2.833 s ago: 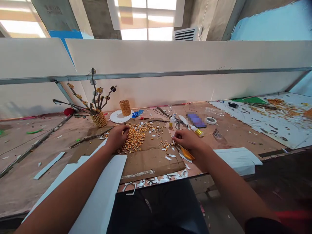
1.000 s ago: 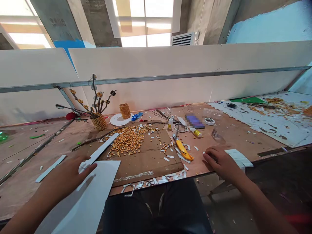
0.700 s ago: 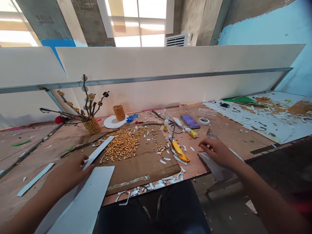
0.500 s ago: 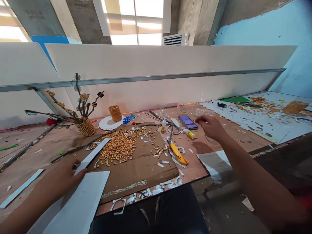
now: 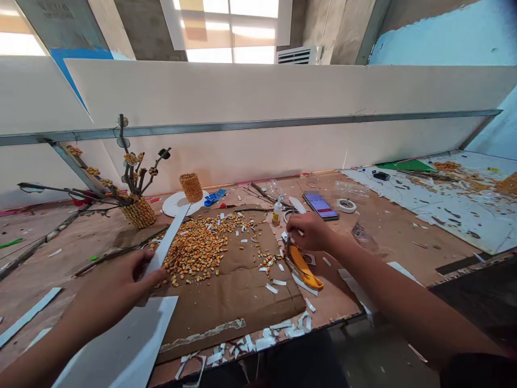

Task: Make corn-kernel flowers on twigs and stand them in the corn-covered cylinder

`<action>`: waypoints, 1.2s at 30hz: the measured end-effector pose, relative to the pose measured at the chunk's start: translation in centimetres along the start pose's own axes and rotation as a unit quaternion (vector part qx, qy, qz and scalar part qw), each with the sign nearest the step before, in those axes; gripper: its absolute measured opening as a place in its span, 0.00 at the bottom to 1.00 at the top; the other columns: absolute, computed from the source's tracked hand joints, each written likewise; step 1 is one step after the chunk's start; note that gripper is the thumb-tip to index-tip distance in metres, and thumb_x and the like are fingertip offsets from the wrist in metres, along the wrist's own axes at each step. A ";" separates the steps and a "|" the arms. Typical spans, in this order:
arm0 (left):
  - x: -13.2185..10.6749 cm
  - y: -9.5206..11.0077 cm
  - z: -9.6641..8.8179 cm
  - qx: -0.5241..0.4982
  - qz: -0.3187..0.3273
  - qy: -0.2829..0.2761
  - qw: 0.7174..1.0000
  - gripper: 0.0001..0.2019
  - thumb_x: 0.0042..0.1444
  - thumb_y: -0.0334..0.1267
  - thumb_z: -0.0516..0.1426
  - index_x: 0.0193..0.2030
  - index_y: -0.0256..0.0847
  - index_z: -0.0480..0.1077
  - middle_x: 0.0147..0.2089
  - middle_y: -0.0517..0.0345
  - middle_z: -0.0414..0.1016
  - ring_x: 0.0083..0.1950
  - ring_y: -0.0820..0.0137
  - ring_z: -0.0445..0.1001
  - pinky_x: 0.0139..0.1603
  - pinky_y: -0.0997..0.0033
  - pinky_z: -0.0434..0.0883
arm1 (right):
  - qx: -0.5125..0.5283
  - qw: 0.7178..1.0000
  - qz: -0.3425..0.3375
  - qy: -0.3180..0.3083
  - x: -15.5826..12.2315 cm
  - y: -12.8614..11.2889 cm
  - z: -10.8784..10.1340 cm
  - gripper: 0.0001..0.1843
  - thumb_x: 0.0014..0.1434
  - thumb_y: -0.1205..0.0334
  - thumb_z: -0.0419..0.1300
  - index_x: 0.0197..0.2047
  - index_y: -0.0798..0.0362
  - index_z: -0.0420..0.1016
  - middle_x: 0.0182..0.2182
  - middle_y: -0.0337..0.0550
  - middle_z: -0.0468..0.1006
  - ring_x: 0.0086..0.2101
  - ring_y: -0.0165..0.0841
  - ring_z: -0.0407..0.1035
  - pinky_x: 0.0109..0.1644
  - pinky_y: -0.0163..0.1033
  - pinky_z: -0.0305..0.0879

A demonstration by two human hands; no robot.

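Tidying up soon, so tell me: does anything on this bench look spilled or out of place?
Yes. Corn kernels lie scattered loose over the cardboard sheet, and white paper scraps litter the table's front edge and around the orange knife.

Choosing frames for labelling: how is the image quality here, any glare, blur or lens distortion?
Head view: the windows are blown out white; the bench is evenly lit, shadows soft; the wide lens stretches the right forearm; the corn kernels and the white strip in the left hand look sharp.

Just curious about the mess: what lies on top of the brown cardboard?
A heap of corn kernels and white paper scraps lie on the cardboard. Whatever the heap covers is hidden.
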State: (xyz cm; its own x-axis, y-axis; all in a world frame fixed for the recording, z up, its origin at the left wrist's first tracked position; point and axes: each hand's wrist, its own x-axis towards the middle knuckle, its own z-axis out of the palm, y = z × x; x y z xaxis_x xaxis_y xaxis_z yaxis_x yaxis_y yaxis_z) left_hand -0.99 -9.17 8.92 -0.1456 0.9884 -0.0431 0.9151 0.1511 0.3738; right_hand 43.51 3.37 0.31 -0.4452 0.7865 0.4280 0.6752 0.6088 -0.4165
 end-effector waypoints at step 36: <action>-0.2 6.3 8.6 -0.431 0.103 -0.046 0.895 0.49 0.59 0.57 0.65 0.81 0.56 0.45 0.41 0.56 0.82 0.38 0.62 0.79 0.42 0.65 0.74 | -0.122 0.932 0.292 0.177 1.2 4.9 -2.4 0.22 0.68 0.54 0.53 0.59 0.57 0.72 0.47 0.59 0.82 0.42 0.44 0.76 0.43 0.44 0.66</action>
State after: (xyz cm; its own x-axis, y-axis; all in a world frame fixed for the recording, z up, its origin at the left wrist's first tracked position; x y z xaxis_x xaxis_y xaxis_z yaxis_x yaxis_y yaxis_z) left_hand 8.02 -8.29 3.27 0.0608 0.9970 0.0479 0.2833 -0.0632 0.9569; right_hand 47.76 7.05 0.72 0.2331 0.8672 0.4400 0.8741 0.0114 -0.4856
